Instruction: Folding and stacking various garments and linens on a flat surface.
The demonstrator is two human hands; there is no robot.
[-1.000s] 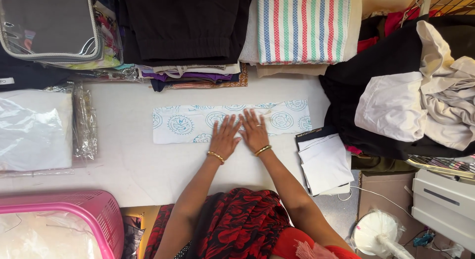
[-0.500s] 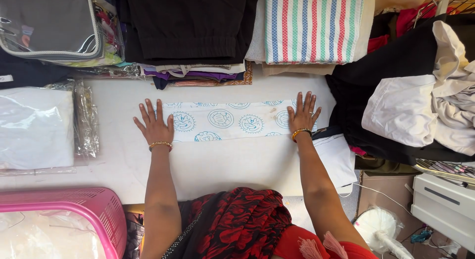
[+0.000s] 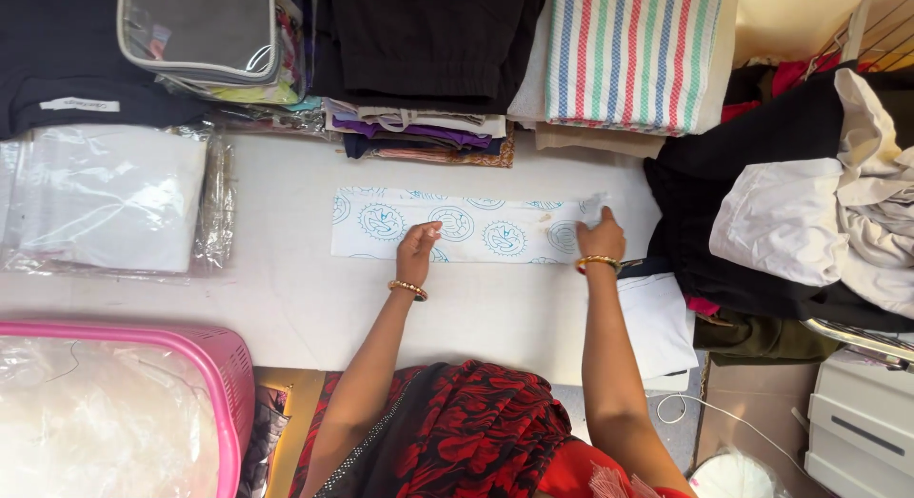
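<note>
Cloth [image 3: 476, 229], white with blue medallions, lay folded in a long strip mid-table. Left hand [image 3: 417, 253] pressed it flat, fingers loosely curled; right hand [image 3: 600, 239] pinched its right end. I'd say keep the edges lined up while folding. Striped towel [image 3: 633, 52] sat far right.

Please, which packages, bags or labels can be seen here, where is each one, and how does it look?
Clear plastic bag: left on the table, flat, a white folded cloth inside.
Zip pouch: top left on the stacks, clear with grey edging.
White label: on the dark garment at far left, a small strip.
Plastic wrap: in the pink basket, bottom left, crinkled, clear.
</note>
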